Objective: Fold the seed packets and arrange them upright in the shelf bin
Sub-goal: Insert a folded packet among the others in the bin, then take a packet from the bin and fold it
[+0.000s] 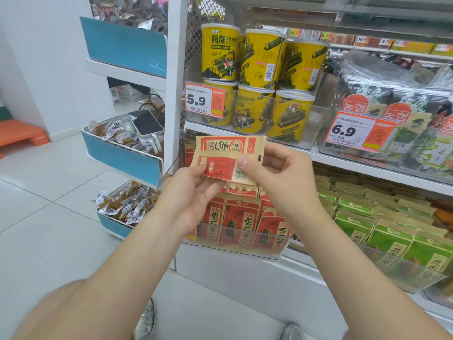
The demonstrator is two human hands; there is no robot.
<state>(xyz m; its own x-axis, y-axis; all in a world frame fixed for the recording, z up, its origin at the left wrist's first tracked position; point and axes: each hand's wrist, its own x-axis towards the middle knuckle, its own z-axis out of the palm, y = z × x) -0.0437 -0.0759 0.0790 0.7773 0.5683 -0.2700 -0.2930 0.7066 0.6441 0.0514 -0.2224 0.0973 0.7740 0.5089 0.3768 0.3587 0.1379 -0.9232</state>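
**Red seed packet held over its bin**

Both hands grasp one seed packet [225, 155] in the air just above the clear shelf bin [267, 253]. The left hand [193, 190] pinches its lower left edge and the right hand [282, 175] pinches its right side, thumb by the barcode. In the bin below, red packets [240, 222] stand upright in rows. The neighbouring bin [404, 278] holds green packets [382, 234], also upright. On the shelf above, yellow tubs [262, 57] sit stacked two high in a clear tray [316, 123]
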